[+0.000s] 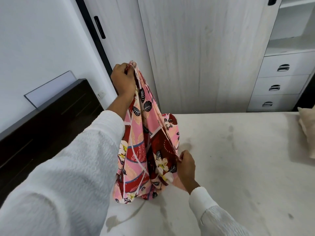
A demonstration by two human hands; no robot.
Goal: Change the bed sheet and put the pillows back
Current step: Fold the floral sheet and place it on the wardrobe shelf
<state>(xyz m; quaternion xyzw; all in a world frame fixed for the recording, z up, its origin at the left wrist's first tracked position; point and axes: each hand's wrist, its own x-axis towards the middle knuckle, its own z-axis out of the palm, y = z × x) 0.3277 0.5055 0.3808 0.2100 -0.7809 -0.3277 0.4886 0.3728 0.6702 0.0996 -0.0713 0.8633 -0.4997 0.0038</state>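
We see the left hand point(123, 80) raised in front of the wardrobe point(196, 53), its fingers curled round the gathered top edge of a folded bed sheet point(141, 150) printed in pink and dark red with pale flowers and black leaves. The sheet hangs down from this grip in long pleats, and its lower end rests bunched on the bare mattress point(238, 159), near the mattress edge closest to the headboard point(47, 120). The right hand point(186, 167) is lower, just beside the hanging folds, and pinches one edge of the sheet between thumb and fingers, drawing that edge slightly outward from the rest. Both arms wear white textured sleeves point(68, 176). The mattress surface is off-white and marked with grey stains. At the right border of the view a beige pillow point(307, 132) lies on the mattress, well apart from the sheet. Behind the bed, the wardrobe doors are closed; to their right, we note open shelving point(294, 28) whose visible compartments show nothing we can make out, and below it three drawers point(279, 86), all closed, so their contents cannot be told. A glass panel point(51, 89) leans against the wall above the dark headboard.
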